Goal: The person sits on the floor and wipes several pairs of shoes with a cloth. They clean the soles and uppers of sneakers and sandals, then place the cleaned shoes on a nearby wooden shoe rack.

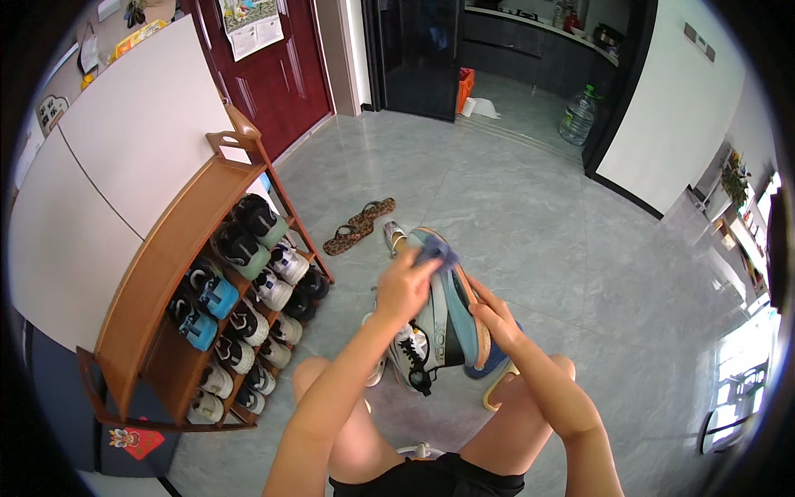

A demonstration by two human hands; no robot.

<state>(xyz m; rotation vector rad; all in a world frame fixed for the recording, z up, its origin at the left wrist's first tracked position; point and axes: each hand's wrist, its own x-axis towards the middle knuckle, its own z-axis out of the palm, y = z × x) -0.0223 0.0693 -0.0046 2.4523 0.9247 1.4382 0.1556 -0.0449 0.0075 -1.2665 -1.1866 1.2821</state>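
My left hand (404, 287) grips a bunched blue-purple cloth (436, 251), blurred, against the toe end of a light-blue and orange shoe (461, 310). The near side of that shoe, by its orange sole edge, is held in my right hand (497, 314). Below it is a grey and black sneaker (411, 357) with black laces, partly hidden by my left forearm. A dark blue item (497, 359) shows under my right hand. Beyond my left hand a silver shoe (392, 235) stands on the floor.
At the left, a brown wooden shoe rack (186, 211) holds several pairs of shoes. Leopard-print flip-flops (359, 228) lie on the tiled floor between rack and hands. A large plastic water bottle (579, 118) and an orange bin (464, 91) stand by the far doorway.
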